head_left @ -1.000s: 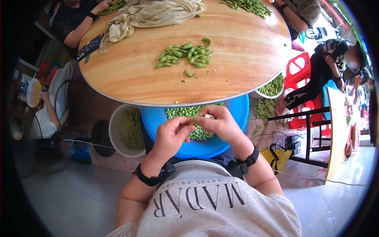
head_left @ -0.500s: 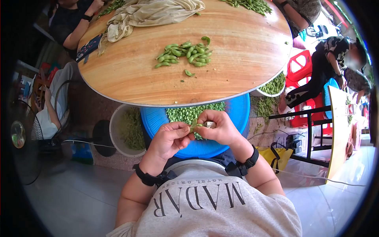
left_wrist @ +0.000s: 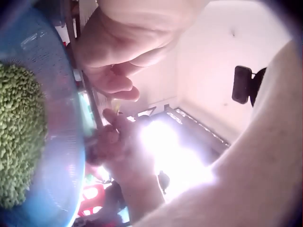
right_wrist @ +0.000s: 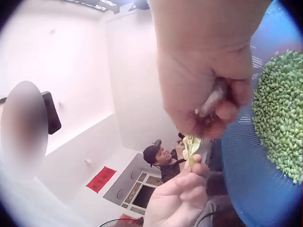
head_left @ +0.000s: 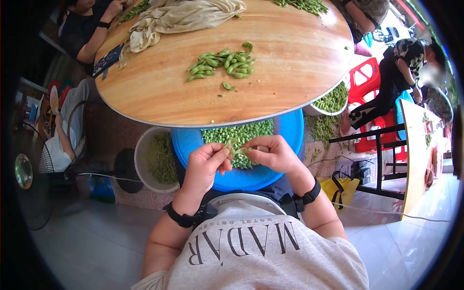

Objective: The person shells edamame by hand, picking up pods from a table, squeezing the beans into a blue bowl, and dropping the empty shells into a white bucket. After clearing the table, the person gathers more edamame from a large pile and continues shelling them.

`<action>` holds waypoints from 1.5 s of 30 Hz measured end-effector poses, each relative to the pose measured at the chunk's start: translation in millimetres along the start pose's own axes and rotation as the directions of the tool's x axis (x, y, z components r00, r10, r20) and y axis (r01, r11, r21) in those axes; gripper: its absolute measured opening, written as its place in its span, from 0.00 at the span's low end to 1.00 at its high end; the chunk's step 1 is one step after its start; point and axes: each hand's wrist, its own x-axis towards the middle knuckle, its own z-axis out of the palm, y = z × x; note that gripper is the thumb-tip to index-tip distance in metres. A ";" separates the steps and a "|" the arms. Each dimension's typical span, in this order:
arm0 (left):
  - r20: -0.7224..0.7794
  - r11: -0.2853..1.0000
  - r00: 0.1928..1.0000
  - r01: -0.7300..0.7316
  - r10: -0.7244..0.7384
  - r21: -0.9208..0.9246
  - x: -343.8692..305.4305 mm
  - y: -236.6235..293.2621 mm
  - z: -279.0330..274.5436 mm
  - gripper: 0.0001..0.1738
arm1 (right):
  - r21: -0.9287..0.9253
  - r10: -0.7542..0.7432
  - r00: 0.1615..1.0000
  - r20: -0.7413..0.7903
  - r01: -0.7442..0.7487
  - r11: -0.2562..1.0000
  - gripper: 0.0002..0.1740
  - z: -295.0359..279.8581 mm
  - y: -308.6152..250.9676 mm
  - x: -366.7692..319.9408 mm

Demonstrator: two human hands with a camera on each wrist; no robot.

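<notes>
Over a blue basket (head_left: 188, 175), the two hands hold a split, pale green soybean pod (head_left: 234, 147) between them. The left hand (head_left: 203, 163) pinches one end with thumb and fingers; the right hand (head_left: 274, 153) pinches the other. From the right wrist view, the pod (right_wrist: 191, 147) spans the gap between both hands' fingertips. A small whitish thing (right_wrist: 211, 101) sits tucked in the right hand's curled fingers; cannot tell what it is. Shelled green soybeans (head_left: 251, 130) lie heaped in the basket below the hands.
A round wooden table (head_left: 159, 92) overhangs the basket's far side, bearing a pile of soybean pods (head_left: 223, 63) and a cream cloth (head_left: 183, 17). Buckets flank the basket: one with pods (head_left: 333, 100) at right, a pale one (head_left: 145, 166) at left. Other people sit around.
The pod has gone from narrow and mostly hidden in the fingers to split wide open. The hands have drawn slightly apart, still pinching it.
</notes>
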 end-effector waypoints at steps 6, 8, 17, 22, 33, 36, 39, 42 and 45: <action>-0.196 0.906 0.938 -0.197 0.286 0.376 10.8 -20.3 -20.9 0.10 | -0.473 -0.195 0.947 -0.257 0.052 0.880 0.14 -4.0 29.2 6.4; -0.274 0.895 0.901 -0.216 0.337 0.391 9.8 -26.1 -40.3 0.09 | -0.591 -0.258 0.921 -0.292 0.039 0.806 0.14 -4.9 43.3 6.9; -0.554 0.869 0.734 -0.101 0.394 0.485 -18.7 -37.1 -122.7 0.07 | -0.623 -0.174 0.983 -0.057 0.101 0.776 0.09 16.1 76.9 5.1; -0.547 0.510 0.648 0.272 0.529 0.816 -40.5 -62.2 -202.0 0.17 | -0.530 -0.026 0.999 -0.043 0.000 0.848 0.09 21.6 43.2 -1.5; 0.267 -0.104 0.961 -0.274 -0.075 0.956 -11.6 -80.5 -89.6 0.20 | -0.570 -0.380 0.896 -0.228 0.194 0.799 0.08 -38.7 -71.3 43.2; 0.254 -0.039 0.961 -0.259 -0.108 0.965 -15.8 -80.9 -104.0 0.18 | -0.705 -0.532 0.822 -0.204 0.253 0.662 0.08 -48.9 -77.2 83.2; 0.228 -0.097 0.962 -0.244 -0.151 0.965 -18.7 -65.0 -95.8 0.16 | -0.870 -0.510 0.855 -0.094 0.178 0.459 0.08 -39.0 -81.2 113.1; 0.196 0.275 0.981 -0.192 0.013 0.942 -18.6 -29.6 -73.8 0.10 | -0.907 -0.484 0.869 -0.103 0.118 0.404 0.08 -38.9 -78.8 127.7; 0.085 0.711 0.966 -0.239 0.246 0.661 -18.7 15.1 -34.7 0.08 | -0.715 -0.456 0.875 -0.161 0.216 0.665 0.07 -43.9 -85.8 121.3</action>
